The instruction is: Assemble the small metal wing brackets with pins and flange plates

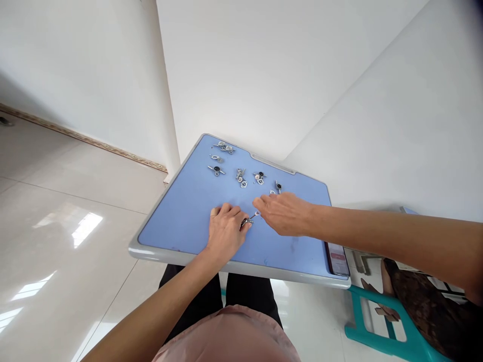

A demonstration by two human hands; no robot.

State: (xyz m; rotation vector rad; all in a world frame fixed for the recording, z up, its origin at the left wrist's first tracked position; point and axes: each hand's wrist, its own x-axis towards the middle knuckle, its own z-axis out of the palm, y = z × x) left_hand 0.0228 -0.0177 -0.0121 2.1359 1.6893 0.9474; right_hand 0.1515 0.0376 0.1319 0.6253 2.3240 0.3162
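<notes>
My left hand is closed on a small silver metal part, pressing it against the blue tabletop; the fingers cover much of it. My right hand is closed round the handle of what looks like a small screwdriver. Its thin shaft slants down to the part in my left hand, and the handle is mostly hidden in my fist. Just beyond the right hand lie a metal part with a black round centre and a flat ring-shaped plate.
More metal parts lie toward the table's far side: a cluster, black-centred pieces and a small pile. A phone rests at the right edge. A teal stool and another person's leg are at lower right. Walls stand behind the table.
</notes>
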